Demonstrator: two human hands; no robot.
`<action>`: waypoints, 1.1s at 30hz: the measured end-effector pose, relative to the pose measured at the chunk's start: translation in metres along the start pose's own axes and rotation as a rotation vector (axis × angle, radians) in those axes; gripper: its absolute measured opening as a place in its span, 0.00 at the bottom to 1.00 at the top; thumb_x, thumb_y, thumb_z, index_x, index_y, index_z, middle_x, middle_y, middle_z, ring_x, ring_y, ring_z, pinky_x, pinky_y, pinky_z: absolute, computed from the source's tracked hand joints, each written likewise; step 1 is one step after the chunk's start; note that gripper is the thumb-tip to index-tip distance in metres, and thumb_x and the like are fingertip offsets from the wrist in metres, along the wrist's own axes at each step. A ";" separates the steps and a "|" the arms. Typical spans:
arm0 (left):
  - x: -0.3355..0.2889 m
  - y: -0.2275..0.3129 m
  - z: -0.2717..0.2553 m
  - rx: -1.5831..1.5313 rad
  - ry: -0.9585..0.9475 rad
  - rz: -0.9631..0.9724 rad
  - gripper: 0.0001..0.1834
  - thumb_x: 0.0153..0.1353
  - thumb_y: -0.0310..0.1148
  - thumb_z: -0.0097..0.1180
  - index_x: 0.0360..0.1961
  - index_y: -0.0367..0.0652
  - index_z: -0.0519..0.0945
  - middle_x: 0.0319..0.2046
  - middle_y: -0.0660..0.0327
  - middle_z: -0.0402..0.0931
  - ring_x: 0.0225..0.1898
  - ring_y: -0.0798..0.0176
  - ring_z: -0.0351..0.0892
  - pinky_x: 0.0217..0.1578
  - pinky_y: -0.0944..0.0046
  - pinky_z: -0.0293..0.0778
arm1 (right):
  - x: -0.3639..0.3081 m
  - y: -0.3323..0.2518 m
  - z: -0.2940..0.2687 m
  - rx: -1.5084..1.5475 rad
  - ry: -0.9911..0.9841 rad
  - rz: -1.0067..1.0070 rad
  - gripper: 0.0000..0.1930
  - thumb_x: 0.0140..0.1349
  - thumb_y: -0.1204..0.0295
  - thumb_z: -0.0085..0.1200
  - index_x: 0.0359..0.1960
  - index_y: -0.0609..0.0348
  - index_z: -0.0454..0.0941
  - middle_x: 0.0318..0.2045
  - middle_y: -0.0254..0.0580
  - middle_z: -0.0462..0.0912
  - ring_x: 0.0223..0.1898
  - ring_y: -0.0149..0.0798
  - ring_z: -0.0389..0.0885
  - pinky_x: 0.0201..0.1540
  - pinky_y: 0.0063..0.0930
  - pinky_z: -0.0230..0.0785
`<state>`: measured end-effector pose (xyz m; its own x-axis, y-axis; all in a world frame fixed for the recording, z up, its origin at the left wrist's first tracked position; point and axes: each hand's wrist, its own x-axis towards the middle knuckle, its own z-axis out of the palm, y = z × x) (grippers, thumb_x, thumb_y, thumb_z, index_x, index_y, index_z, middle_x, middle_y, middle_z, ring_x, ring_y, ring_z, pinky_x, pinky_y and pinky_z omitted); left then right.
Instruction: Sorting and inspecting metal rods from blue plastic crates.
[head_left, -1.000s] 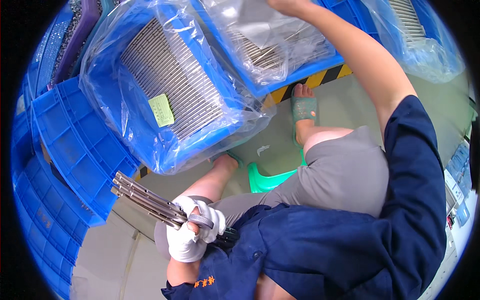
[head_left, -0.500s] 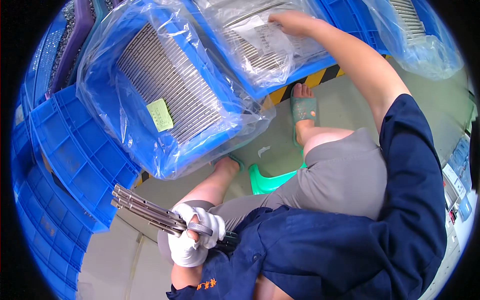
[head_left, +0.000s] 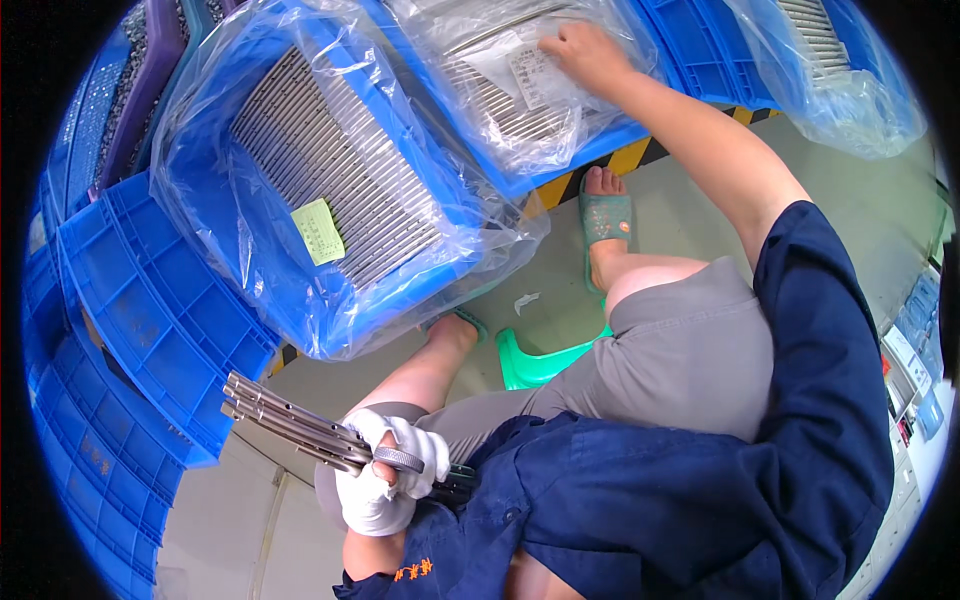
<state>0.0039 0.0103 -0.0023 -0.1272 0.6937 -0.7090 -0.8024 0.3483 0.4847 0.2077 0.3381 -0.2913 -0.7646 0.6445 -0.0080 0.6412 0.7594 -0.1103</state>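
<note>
My left hand (head_left: 385, 475), in a white glove with bare thumb tip showing, is closed around several slim metal tubes (head_left: 300, 425) with small holes near their ends. A knurled metal ring (head_left: 400, 458) with a black part behind it is in the same grip; its kind I cannot make out. My bare right hand (head_left: 592, 60) reaches over the far blue bin, fingers curled and closed at the clear plastic liner (head_left: 560, 135). Just left of the fingertips lies a white printed paper (head_left: 535, 75), above rows of metal rods (head_left: 490, 100). What the fingers pinch is hidden.
A nearer blue bin (head_left: 265, 265), lined with plastic, holds rows of metal rods (head_left: 340, 160) and a yellow-green note (head_left: 318, 232). Stacked blue crates (head_left: 150, 290) stand at left. Another lined bin (head_left: 830, 70) is at far right. A green stool (head_left: 540, 368) shows between my legs.
My right hand has shifted slightly and turned, with its fingers more curled. The white paper beneath it has moved a little, showing more of its print. My left hand stays put.
</note>
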 end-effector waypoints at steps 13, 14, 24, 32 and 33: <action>0.001 -0.003 -0.002 0.109 -0.068 0.036 0.15 0.52 0.40 0.55 0.28 0.46 0.63 0.11 0.71 0.55 0.10 0.74 0.53 0.16 0.68 0.54 | -0.008 -0.009 0.007 0.133 -0.098 0.205 0.15 0.52 0.71 0.42 0.43 0.44 0.70 0.31 0.46 0.77 0.35 0.48 0.75 0.35 0.39 0.67; 0.000 -0.003 -0.001 0.112 -0.067 0.039 0.15 0.52 0.40 0.55 0.28 0.46 0.63 0.11 0.71 0.55 0.10 0.74 0.53 0.16 0.68 0.54 | -0.007 -0.010 0.003 0.119 -0.126 0.210 0.16 0.52 0.71 0.42 0.44 0.43 0.70 0.32 0.46 0.77 0.35 0.48 0.75 0.35 0.39 0.67; -0.003 -0.003 -0.002 0.092 -0.073 0.043 0.15 0.52 0.39 0.55 0.30 0.45 0.64 0.12 0.71 0.56 0.11 0.74 0.54 0.17 0.68 0.55 | -0.004 -0.017 -0.010 0.096 -0.276 0.257 0.18 0.54 0.73 0.38 0.47 0.44 0.69 0.35 0.47 0.77 0.37 0.48 0.75 0.39 0.38 0.68; -0.004 -0.001 0.001 0.008 0.010 0.020 0.16 0.47 0.36 0.60 0.23 0.44 0.64 0.09 0.65 0.58 0.09 0.66 0.58 0.16 0.64 0.56 | -0.010 -0.014 -0.016 0.215 -0.207 0.297 0.19 0.54 0.73 0.38 0.48 0.46 0.68 0.36 0.47 0.76 0.39 0.48 0.75 0.40 0.39 0.67; -0.004 -0.001 0.001 0.006 0.015 0.017 0.16 0.47 0.36 0.60 0.23 0.44 0.64 0.09 0.65 0.58 0.10 0.66 0.58 0.16 0.64 0.56 | -0.011 -0.013 -0.021 0.258 -0.210 0.334 0.18 0.53 0.73 0.39 0.48 0.47 0.69 0.36 0.47 0.76 0.39 0.48 0.75 0.40 0.39 0.67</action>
<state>0.0058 0.0078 0.0011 -0.1497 0.6901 -0.7081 -0.7966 0.3400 0.4998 0.2092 0.3226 -0.2684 -0.5331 0.7975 -0.2826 0.8374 0.4494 -0.3112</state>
